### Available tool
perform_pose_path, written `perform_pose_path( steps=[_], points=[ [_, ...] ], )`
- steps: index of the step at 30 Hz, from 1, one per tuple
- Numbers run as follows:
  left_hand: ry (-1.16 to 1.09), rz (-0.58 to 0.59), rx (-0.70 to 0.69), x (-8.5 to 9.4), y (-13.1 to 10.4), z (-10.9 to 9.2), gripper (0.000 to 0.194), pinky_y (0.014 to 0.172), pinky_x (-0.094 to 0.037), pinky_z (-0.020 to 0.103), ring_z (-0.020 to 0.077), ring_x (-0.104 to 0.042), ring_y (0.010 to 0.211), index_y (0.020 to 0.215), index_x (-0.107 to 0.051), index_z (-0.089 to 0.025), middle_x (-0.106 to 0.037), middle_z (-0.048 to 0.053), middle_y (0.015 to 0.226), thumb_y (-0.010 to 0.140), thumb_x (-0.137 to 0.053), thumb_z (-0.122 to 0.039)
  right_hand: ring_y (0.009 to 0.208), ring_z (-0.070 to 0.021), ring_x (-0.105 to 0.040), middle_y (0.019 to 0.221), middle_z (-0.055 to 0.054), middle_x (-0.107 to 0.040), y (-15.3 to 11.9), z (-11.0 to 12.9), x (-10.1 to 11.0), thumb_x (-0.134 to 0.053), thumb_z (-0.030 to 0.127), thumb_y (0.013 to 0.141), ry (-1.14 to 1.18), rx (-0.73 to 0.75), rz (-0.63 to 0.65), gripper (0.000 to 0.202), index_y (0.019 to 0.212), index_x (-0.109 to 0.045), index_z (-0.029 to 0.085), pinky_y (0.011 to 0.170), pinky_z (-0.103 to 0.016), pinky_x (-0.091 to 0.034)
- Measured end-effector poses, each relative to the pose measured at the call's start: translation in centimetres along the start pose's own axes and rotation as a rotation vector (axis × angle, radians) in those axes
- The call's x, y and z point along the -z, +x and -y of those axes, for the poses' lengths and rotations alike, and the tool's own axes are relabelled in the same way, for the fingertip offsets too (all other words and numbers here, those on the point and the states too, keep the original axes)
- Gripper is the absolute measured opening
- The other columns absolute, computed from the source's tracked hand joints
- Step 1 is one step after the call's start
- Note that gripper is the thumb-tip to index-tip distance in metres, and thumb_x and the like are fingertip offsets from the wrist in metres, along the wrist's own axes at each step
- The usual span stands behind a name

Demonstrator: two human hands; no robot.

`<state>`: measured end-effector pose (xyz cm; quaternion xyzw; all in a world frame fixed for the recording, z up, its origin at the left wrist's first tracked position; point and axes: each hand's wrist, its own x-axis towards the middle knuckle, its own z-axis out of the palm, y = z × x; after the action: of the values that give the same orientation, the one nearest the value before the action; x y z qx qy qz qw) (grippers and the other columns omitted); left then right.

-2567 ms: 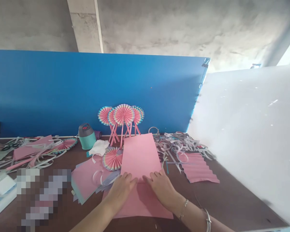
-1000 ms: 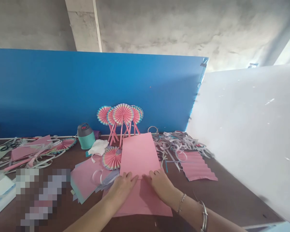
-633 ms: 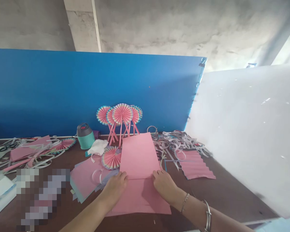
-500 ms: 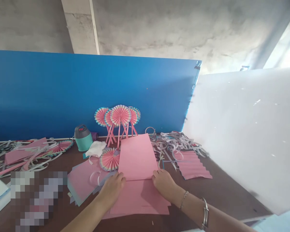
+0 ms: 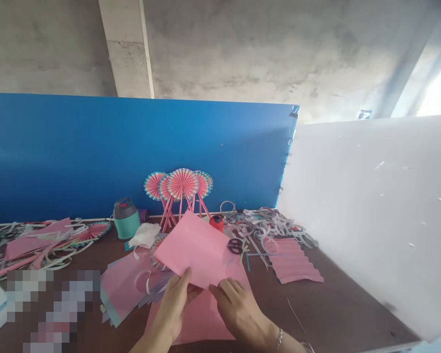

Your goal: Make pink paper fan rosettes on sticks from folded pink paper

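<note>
A sheet of pink paper [image 5: 200, 250] is raised and tilted in front of me, turned at an angle. My left hand [image 5: 178, 296] pinches its near edge, thumb on top. At the lower right corner, the fingers of my right hand [image 5: 238, 306] are closed on the same sheet. Below both hands more pink paper [image 5: 206, 323] lies flat on the table. The raised sheet partly covers a pleated paper rosette [image 5: 159, 255] behind it. Black-handled scissors [image 5: 235, 246] lie just right of the sheet, their blades out of sight.
Several pink paper fans [image 5: 183, 184] stand at the blue panel [image 5: 77, 157]. Left of them are a teal-and-grey container [image 5: 127, 220] and stacked paper [image 5: 123, 289]. A red container [image 5: 216, 223], a heap of paper strips [image 5: 268, 223] and a pleated pink sheet [image 5: 294, 260] lie toward the right.
The pink sheet has been turned and lifted at an angle, with both hands drawn closer together along its near edge. The scissors and red container have come into view.
</note>
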<state>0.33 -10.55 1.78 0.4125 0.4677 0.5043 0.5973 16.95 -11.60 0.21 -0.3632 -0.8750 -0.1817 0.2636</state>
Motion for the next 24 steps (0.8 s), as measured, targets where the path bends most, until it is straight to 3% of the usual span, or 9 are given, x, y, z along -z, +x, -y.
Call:
perform_pose_path(
  steps=[3, 5, 7, 10, 13, 15, 18, 21, 24],
  points=[
    [0.069, -0.079, -0.06, 1.5, 0.0, -0.1, 0.041, 0.081, -0.05, 0.042, 0.0265, -0.06, 0.102, 0.122, -0.048, -0.02, -0.064, 0.013, 0.111, 0.087, -0.04, -0.041, 0.061, -0.0157, -0.05, 0.07, -0.003, -0.056, -0.6, -1.3, -0.2, -0.04, 0.009, 0.087, 0.005, 0.063, 0.017, 0.019, 0.092, -0.057, 0.016, 0.056, -0.027, -0.036],
    [0.182, -0.187, -0.175, 3.2, -0.2, -1.3, 0.047, 0.09, -0.046, 0.04, 0.0257, -0.054, 0.111, 0.123, -0.047, -0.022, -0.061, 0.009, 0.116, 0.083, -0.046, -0.047, 0.063, -0.0158, -0.053, 0.07, -0.003, -0.059, -0.6, -3.5, -0.2, -0.04, 0.01, 0.087, 0.025, 0.043, 0.077, 0.02, 0.089, -0.059, 0.017, 0.058, -0.027, -0.037],
    [0.219, -0.289, -0.307, 4.8, -0.3, -3.3, 0.052, 0.094, -0.042, 0.038, 0.0262, -0.05, 0.115, 0.122, -0.048, -0.019, -0.059, 0.01, 0.119, 0.081, -0.047, -0.052, 0.07, -0.0161, -0.058, 0.077, -0.006, -0.063, -0.2, -6.2, -0.2, -0.041, 0.007, 0.085, 0.018, -0.136, 0.174, 0.023, 0.086, -0.062, 0.017, 0.064, -0.026, -0.04],
    [0.214, -0.187, -0.409, 5.8, 0.3, -6.5, 0.05, 0.083, -0.047, 0.034, 0.0265, -0.057, 0.103, 0.112, -0.054, -0.015, -0.064, 0.01, 0.105, 0.077, -0.055, -0.05, 0.089, -0.0183, -0.06, 0.096, -0.009, -0.066, 1.7, -9.7, -0.8, -0.038, 0.006, 0.085, -0.041, -0.369, 0.354, 0.03, 0.098, -0.063, 0.016, 0.075, -0.027, -0.042],
    [0.151, 0.033, -0.352, 5.2, 2.1, -7.7, 0.035, 0.064, -0.048, 0.028, 0.0197, -0.061, 0.071, 0.084, -0.061, -0.014, -0.066, 0.005, 0.075, 0.077, -0.057, -0.048, 0.097, -0.0205, -0.06, 0.104, -0.011, -0.065, 4.1, -11.6, -2.1, -0.043, 0.001, 0.078, -0.066, -0.398, 0.472, 0.038, 0.108, -0.061, 0.016, 0.078, -0.027, -0.042],
    [0.107, 0.094, -0.275, 4.6, 3.8, -7.2, 0.032, 0.053, -0.045, 0.026, 0.0155, -0.056, 0.054, 0.078, -0.06, -0.013, -0.06, 0.001, 0.058, 0.073, -0.062, -0.045, 0.092, -0.0225, -0.062, 0.1, -0.012, -0.067, 5.3, -11.9, -2.8, -0.048, -0.002, 0.072, -0.077, -0.398, 0.501, 0.041, 0.106, -0.061, 0.016, 0.073, -0.028, -0.043],
    [0.009, -0.025, -0.285, 4.6, 6.5, -5.0, 0.037, 0.047, -0.042, 0.023, 0.0128, -0.053, 0.049, 0.088, -0.06, -0.012, -0.06, 0.0, 0.059, 0.066, -0.068, -0.041, 0.089, -0.0239, -0.063, 0.101, -0.014, -0.066, 5.8, -11.6, -3.2, -0.052, -0.002, 0.067, -0.099, -0.395, 0.516, 0.042, 0.104, -0.062, 0.017, 0.069, -0.028, -0.043],
    [-0.031, -0.149, -0.261, 5.7, 8.2, -2.7, 0.043, 0.036, -0.031, 0.018, 0.0084, -0.047, 0.039, 0.093, -0.058, -0.012, -0.058, -0.003, 0.058, 0.064, -0.069, -0.042, 0.082, -0.025, -0.064, 0.1, -0.017, -0.064, 5.0, -11.4, -2.8, -0.051, -0.001, 0.068, -0.128, -0.418, 0.519, 0.036, 0.099, -0.063, 0.013, 0.064, -0.029, -0.043],
    [-0.083, -0.169, -0.256, 6.8, 8.6, -1.5, 0.044, 0.032, -0.026, 0.017, 0.0068, -0.042, 0.035, 0.095, -0.057, -0.013, -0.054, -0.006, 0.054, 0.065, -0.068, -0.043, 0.084, -0.0242, -0.063, 0.092, -0.013, -0.066, 3.4, -12.0, -1.9, -0.049, 0.003, 0.071, -0.038, -0.499, 0.51, 0.027, 0.089, -0.065, 0.015, 0.066, -0.029, -0.042]
  ],
)
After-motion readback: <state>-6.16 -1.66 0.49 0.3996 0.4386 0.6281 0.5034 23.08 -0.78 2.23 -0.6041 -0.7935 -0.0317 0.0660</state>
